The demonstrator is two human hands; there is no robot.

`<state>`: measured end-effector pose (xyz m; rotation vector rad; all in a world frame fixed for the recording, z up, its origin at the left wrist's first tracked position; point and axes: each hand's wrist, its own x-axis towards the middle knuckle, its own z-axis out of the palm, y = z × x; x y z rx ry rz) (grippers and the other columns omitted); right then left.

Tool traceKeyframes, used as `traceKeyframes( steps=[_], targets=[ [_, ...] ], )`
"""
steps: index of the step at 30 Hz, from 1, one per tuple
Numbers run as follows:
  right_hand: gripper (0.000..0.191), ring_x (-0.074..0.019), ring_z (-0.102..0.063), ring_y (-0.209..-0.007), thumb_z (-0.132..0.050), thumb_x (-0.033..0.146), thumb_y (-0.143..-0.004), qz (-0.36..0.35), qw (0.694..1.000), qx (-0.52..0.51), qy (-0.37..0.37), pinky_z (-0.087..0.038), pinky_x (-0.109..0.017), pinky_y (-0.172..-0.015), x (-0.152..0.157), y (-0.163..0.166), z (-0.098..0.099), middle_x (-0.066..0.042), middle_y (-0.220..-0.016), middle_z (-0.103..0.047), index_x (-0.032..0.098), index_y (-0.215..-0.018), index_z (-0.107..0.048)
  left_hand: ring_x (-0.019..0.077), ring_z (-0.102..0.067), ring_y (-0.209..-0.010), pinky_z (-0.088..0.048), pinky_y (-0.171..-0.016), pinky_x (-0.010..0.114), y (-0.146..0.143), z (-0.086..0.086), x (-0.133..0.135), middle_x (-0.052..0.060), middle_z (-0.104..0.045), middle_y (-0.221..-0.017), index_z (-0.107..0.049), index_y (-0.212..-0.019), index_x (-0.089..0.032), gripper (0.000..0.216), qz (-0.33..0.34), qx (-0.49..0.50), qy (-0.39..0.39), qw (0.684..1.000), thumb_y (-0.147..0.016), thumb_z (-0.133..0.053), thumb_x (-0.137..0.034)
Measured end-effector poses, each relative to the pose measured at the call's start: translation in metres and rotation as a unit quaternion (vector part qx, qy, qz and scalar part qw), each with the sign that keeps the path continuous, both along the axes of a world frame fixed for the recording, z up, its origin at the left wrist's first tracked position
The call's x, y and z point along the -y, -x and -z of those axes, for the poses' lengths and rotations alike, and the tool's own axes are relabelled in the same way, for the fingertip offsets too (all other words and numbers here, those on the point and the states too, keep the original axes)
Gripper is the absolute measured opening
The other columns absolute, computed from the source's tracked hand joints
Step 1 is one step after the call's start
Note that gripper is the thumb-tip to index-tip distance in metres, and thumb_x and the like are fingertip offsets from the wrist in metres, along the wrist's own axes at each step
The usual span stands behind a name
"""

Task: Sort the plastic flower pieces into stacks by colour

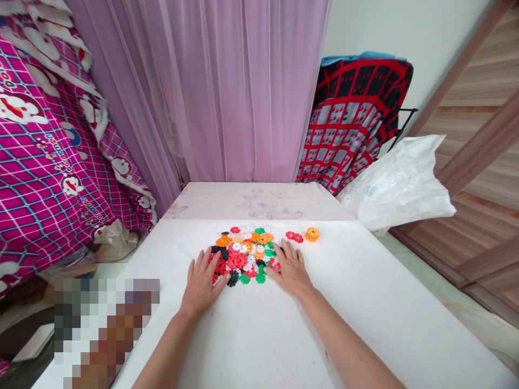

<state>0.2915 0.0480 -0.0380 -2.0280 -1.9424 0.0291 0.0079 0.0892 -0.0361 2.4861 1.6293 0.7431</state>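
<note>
A heap of small flower-shaped plastic discs (pixel 246 253) in red, orange, white, green and black lies on the white table (pixel 365 302). My left hand (pixel 201 281) lies flat with fingers spread at the heap's left edge, its fingertips touching red and black discs. My right hand (pixel 288 268) lies flat at the heap's right edge, fingers stretched out against the pieces. Neither hand holds anything. Two joined red discs (pixel 294 236) and an orange stack of discs (pixel 312 234) lie apart, just right of the heap.
A pink curtain (pixel 235 92) hangs behind the table. A pink cartoon-print cloth (pixel 48 151) fills the left side. A red and black checked blanket (pixel 357 119) hangs at the back right, with a white plastic bag (pixel 399 183) below it and a wooden door (pixel 486 162) at right.
</note>
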Motion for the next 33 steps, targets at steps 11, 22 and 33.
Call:
traceKeyframes(
  steps=[11,22,33],
  targets=[
    [0.036,-0.0230,-0.043,-0.134,-0.046,0.027,-0.096,-0.170,0.967,0.025,-0.188,-0.025,-0.045,-0.114,-0.026,0.030,-0.004,-0.006,-0.138,-0.058,0.023,-0.129,-0.060,0.0362,-0.029,-0.144,-0.010,-0.113,0.069,-0.053,-0.005,-0.005,0.011,-0.039,-0.154,-0.043,-0.144,-0.032,0.065,0.139,-0.102,-0.013,0.985,-0.087,-0.046,-0.064],
    [0.029,-0.0251,-0.055,-0.118,-0.047,0.025,-0.094,-0.064,0.984,0.005,-0.167,-0.034,-0.044,-0.108,-0.001,0.031,0.007,-0.008,-0.123,-0.067,0.022,-0.111,-0.070,0.0334,-0.045,-0.134,-0.028,-0.112,0.060,-0.030,-0.006,0.024,0.011,-0.053,-0.143,-0.059,-0.131,-0.024,0.050,-0.034,-0.079,-0.015,0.996,-0.091,-0.045,-0.051],
    [0.048,-0.0330,-0.038,-0.137,-0.050,0.039,-0.093,-0.045,0.991,0.016,-0.126,-0.025,-0.056,-0.112,-0.034,0.045,-0.002,-0.013,-0.149,-0.045,0.025,-0.139,-0.052,0.0349,-0.026,-0.145,-0.020,-0.114,0.061,-0.024,-0.031,-0.045,0.015,-0.030,-0.158,-0.038,-0.148,-0.021,0.065,-0.094,-0.090,0.107,0.986,-0.092,-0.038,-0.055]
  ],
)
